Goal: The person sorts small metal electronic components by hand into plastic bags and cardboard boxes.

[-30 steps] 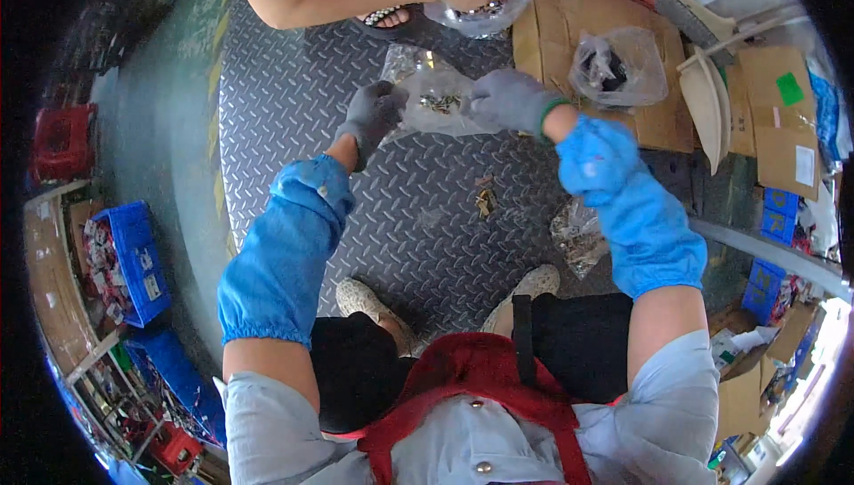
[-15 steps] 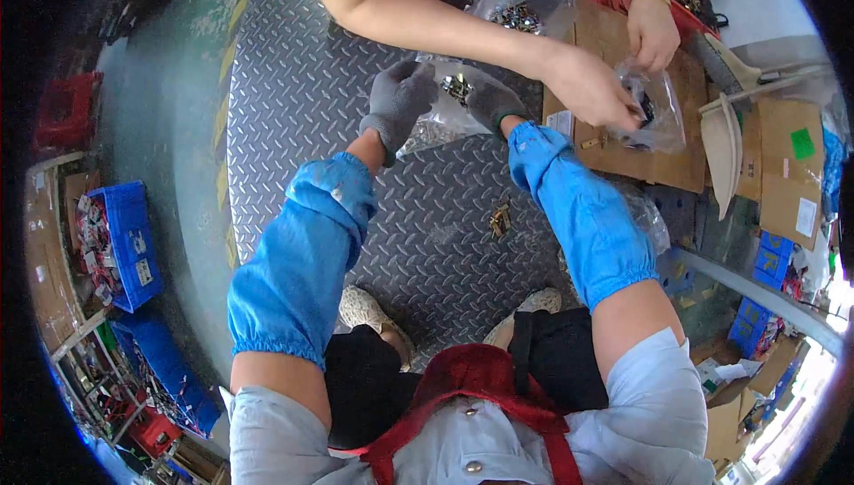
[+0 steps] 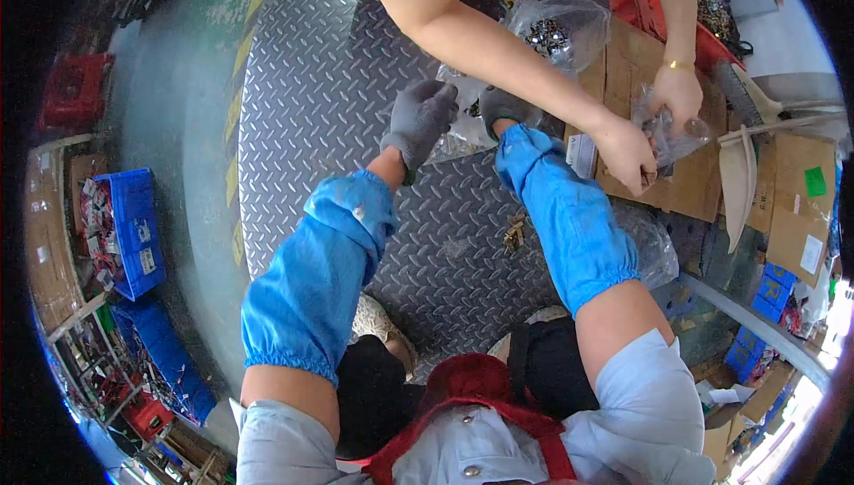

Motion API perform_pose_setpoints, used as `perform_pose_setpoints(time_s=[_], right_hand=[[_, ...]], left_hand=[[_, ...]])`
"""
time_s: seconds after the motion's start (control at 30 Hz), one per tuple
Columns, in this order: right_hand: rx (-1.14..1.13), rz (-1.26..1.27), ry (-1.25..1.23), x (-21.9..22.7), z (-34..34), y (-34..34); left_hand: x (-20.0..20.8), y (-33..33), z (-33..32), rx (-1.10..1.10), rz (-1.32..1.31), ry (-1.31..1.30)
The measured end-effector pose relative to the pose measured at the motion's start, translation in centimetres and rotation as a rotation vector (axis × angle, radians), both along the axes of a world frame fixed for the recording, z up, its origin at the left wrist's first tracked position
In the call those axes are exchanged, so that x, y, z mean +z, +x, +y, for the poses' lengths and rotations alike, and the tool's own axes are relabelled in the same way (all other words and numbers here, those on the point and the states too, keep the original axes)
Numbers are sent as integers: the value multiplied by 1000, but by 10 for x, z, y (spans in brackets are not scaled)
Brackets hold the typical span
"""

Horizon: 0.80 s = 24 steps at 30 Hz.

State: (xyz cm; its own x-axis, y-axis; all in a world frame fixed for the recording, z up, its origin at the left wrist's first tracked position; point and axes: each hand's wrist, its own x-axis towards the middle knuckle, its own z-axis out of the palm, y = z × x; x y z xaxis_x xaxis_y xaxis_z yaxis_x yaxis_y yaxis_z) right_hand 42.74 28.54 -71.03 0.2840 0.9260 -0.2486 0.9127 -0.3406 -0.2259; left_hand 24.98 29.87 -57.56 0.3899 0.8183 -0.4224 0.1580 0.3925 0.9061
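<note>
Bag (image 3: 463, 125) between gloved hands (image 3: 420, 120) (image 3: 503, 104) — orientation hidden.

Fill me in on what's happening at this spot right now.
A person in blue sleeve covers and grey gloves holds a clear plastic bag of small metal parts over the steel tread-plate floor, left hand and right hand both on it. Opposite, a co-worker's bare hands handle another small bag above flattened cardboard.
</note>
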Motion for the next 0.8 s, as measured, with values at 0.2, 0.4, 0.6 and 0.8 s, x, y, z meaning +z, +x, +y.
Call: perform_pose_setpoints(time_s=[0.2, 0.4, 0.6, 0.8], right_hand=[[215, -114, -211, -26, 16, 30], [374, -222, -418, -26, -1, 75], [-12, 693, -139, -10, -41, 113], [50, 566, -117, 62, -47, 60]], left_hand=[[-3, 8, -6, -24, 6, -22], [-17, 15, -1, -73, -22, 51], [-10, 34, -1, -82, 10, 56], [-19, 5, -4, 9, 53, 87]])
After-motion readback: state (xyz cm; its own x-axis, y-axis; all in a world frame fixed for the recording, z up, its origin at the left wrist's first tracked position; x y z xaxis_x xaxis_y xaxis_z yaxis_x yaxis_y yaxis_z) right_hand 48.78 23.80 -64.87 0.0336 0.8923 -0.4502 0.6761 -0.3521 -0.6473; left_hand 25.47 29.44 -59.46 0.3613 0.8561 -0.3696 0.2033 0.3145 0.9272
